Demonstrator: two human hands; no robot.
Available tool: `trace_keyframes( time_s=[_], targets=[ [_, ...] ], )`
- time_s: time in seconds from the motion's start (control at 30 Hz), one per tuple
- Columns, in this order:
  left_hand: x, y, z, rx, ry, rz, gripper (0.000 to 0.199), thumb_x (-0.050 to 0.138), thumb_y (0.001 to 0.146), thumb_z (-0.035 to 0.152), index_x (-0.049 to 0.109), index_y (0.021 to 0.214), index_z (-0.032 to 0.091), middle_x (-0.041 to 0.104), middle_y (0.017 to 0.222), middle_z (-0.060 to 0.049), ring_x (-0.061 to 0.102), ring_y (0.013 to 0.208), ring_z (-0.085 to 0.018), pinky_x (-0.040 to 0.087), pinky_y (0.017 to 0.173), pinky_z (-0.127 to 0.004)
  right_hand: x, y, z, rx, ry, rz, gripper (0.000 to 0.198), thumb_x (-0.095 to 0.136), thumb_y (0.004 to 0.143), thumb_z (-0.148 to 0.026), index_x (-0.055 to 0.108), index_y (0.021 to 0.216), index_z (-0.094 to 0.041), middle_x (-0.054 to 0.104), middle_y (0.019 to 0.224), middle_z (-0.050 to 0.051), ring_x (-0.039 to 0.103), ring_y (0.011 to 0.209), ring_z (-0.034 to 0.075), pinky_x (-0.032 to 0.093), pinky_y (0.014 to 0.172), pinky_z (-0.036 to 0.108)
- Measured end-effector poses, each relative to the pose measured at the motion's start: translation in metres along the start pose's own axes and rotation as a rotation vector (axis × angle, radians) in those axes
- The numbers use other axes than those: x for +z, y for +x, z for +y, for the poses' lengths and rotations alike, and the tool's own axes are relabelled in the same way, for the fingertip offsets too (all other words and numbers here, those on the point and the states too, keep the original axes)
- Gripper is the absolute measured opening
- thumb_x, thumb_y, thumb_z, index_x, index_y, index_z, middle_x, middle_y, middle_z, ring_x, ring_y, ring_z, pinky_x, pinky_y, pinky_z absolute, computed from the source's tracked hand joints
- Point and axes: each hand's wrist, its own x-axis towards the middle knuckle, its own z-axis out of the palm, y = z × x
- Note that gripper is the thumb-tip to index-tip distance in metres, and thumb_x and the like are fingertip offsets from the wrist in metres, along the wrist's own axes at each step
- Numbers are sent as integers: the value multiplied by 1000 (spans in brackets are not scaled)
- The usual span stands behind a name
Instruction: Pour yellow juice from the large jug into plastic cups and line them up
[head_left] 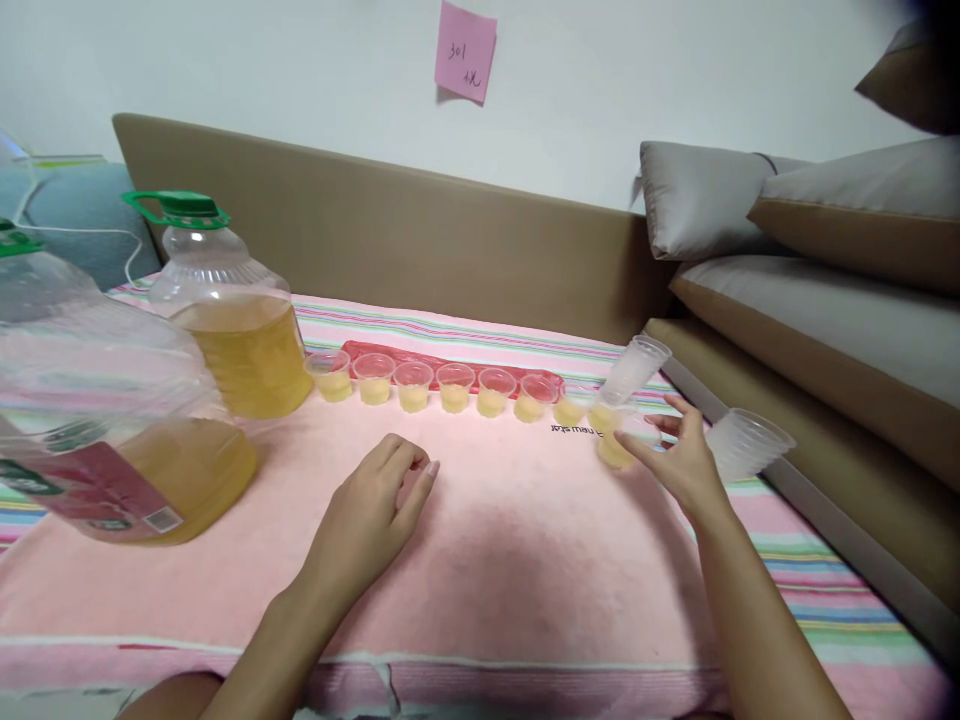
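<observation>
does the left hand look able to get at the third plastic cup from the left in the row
Probably yes: the left hand looks empty and sits just on the near side of the third plastic cup, with only bare pink cloth visible between them.

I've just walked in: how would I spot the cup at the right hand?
On the pink cloth, follow the row of clear cups to its right end. Just nearer the person is a part-filled cup; unlike its neighbours, it has the right hand around it.
</observation>
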Motion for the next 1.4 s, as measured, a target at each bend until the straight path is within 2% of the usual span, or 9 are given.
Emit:
trace_keyframes(
  time_s=[0.27,0.5,0.63,0.93,1.4],
  targets=[
    [0,-1,-1,26,14,11,24,44,106,39,58,95,22,59,100,-3,59,94,-22,44,82,-37,2,-1,13,33,-17,21,116,86,59,-76,42,148,-15,60,121,16,59,106,36,48,94,46],
    [1,-1,-2,46,26,1,23,44,107,38,57,96,23,59,101,-3,57,97,-23,44,84,-39,2,-3,24,38,15,7,118,85,61,-76,40,151,-15,58,124,17,56,114,36,50,96,46],
    [1,-1,-2,60,30,1,22,44,107,37,58,96,23,58,102,-4,56,99,-24,45,86,-40,3,-2,25,61,14,33,116,85,62,-74,40,151,-15,58,124,16,57,113,36,49,97,48],
    [3,-1,-1,84,48,1,22,45,107,36,58,96,23,58,103,-4,54,102,-25,44,89,-42,4,0,17,114,-1,83,122,86,52,-73,41,149,-14,59,121,15,56,113,37,47,98,49],
    [3,-3,-1,96,60,-15,20,45,107,35,57,97,22,57,104,-4,53,102,-25,45,89,-43,3,1,30,103,27,74,120,87,54,-71,43,149,-13,59,124,15,58,113,35,49,98,46]
  ],
)
